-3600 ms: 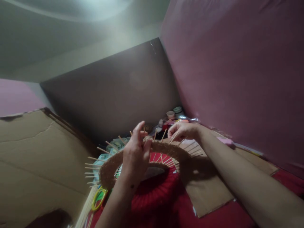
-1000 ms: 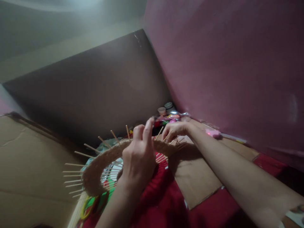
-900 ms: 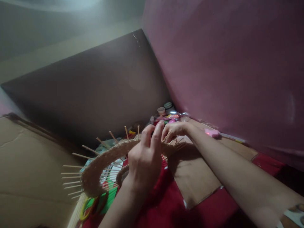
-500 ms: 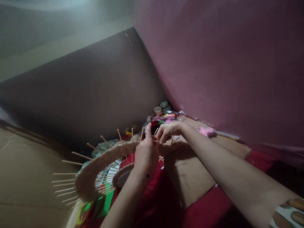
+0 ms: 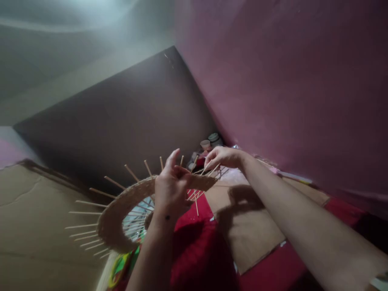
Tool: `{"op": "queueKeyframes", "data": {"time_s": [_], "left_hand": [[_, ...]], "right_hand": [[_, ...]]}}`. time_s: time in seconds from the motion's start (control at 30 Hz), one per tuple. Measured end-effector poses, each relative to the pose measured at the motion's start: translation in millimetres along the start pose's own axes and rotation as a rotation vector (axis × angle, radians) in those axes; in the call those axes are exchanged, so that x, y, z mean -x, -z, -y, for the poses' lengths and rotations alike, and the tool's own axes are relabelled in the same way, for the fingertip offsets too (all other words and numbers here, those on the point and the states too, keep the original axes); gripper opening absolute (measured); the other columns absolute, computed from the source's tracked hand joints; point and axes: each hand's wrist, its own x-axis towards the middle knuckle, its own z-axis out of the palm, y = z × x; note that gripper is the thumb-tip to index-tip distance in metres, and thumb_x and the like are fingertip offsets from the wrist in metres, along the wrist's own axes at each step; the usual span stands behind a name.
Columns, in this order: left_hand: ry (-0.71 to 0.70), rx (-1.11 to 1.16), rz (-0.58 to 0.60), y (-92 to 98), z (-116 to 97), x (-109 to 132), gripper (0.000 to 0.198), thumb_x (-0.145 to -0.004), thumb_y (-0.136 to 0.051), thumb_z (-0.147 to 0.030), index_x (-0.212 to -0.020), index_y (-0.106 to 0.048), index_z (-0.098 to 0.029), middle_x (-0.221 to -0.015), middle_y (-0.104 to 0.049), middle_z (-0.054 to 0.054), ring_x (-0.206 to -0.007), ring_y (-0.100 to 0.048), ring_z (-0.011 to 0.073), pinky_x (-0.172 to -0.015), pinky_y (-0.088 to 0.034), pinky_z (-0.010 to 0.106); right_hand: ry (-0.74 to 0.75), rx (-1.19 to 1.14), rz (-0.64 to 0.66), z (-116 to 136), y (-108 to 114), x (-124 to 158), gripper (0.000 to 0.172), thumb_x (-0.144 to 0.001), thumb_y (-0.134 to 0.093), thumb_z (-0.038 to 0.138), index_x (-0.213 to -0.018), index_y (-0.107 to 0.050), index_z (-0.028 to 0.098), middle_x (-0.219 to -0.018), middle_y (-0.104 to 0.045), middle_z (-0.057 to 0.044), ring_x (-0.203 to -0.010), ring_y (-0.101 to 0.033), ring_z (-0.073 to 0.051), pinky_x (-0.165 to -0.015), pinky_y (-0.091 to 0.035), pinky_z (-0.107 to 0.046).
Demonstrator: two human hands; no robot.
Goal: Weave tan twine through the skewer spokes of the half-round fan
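Note:
A partly woven basket [image 5: 112, 226] is tilted on its side in front of me, with a wide woven band and thin light sticks poking out around its rim. My left hand [image 5: 172, 184] grips the band near its top, index finger pointing up, other fingers bent around the edge. Farther right, my right hand [image 5: 226, 157] is at the rim with its fingers pinched among the stick ends. It seems to hold a thin weaving strand, though the fingertips hide most of it. Part of the basket's round base shows behind my left wrist.
A brown cardboard sheet [image 5: 254, 230] lies on red cloth [image 5: 194, 250] below my right arm. At the back corner stand a small cup [image 5: 205, 144] and a lidded jar [image 5: 215, 139]. Yellow scissor-like handles [image 5: 117, 268] lie at lower left. A pink wall [image 5: 287, 101] rises on the right.
My left hand has shifted left along the rim, away from my right hand. My right hand has moved slightly right. The basket is turned a little, and the view has shifted.

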Motion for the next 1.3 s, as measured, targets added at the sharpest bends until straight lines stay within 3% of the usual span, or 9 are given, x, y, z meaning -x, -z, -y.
{"op": "queueKeyframes", "data": {"time_s": [0.17,0.37,0.63,0.83,1.1,1.3], "left_hand": [[0.037,0.086,-0.03,15.2,-19,-6,0.07,-0.064,-0.058,-0.01,-0.131,-0.043,-0.022,-0.066,-0.064,-0.003,-0.036,-0.043,0.0049,-0.034,-0.038,0.017],[0.007,0.077,-0.112,21.5,-12,-6,0.069,-0.065,-0.06,-0.012,-0.131,-0.043,-0.022,-0.068,-0.064,-0.001,-0.039,-0.045,0.0053,-0.034,-0.037,0.016],[0.039,0.094,-0.083,23.6,-12,-4,0.073,-0.064,-0.06,-0.012,-0.133,-0.04,-0.022,-0.067,-0.063,-0.002,-0.036,-0.045,0.0049,-0.031,-0.035,0.016],[0.014,0.078,-0.056,23.7,-10,-3,0.071,-0.066,-0.059,-0.014,-0.133,-0.039,-0.026,-0.067,-0.061,-0.004,-0.034,-0.045,0.0045,-0.03,-0.036,0.015],[0.042,0.143,-0.036,28.2,-14,0,0.071,-0.064,-0.059,-0.012,-0.132,-0.04,-0.026,-0.066,-0.061,-0.004,-0.031,-0.044,0.0046,-0.027,-0.034,0.016],[0.002,0.137,-0.085,33.6,-12,-3,0.07,-0.065,-0.061,-0.015,-0.131,-0.041,-0.025,-0.065,-0.06,-0.004,-0.032,-0.045,0.0046,-0.028,-0.035,0.015]], "right_hand": [[0.185,-0.286,-0.118,16,7,11,0.014,-0.06,-0.072,0.021,-0.064,-0.063,0.012,-0.055,-0.059,0.001,-0.048,-0.049,-0.006,-0.048,-0.038,-0.021],[0.315,-0.378,-0.232,29,0,16,0.009,-0.062,-0.069,0.02,-0.061,-0.062,0.014,-0.048,-0.053,0.004,-0.043,-0.044,-0.005,-0.044,-0.035,-0.02],[0.242,-0.341,-0.245,27,2,15,0.011,-0.06,-0.07,0.015,-0.058,-0.06,0.012,-0.049,-0.055,0.002,-0.045,-0.047,-0.005,-0.044,-0.035,-0.018],[0.097,-0.405,-0.143,12,6,7,0.014,-0.06,-0.069,0.015,-0.058,-0.055,0.014,-0.049,-0.052,0.004,-0.041,-0.041,-0.005,-0.046,-0.04,-0.021],[-0.025,-0.459,-0.014,-4,-3,-7,0.017,-0.062,-0.067,0.016,-0.062,-0.05,0.015,-0.042,-0.032,0.011,-0.036,-0.019,-0.002,-0.034,-0.015,-0.015],[0.014,-0.428,0.016,-12,-22,-14,0.018,-0.061,-0.066,0.014,-0.079,-0.061,0.014,-0.04,-0.029,0.012,-0.036,-0.015,-0.002,-0.035,-0.011,-0.016]]}}
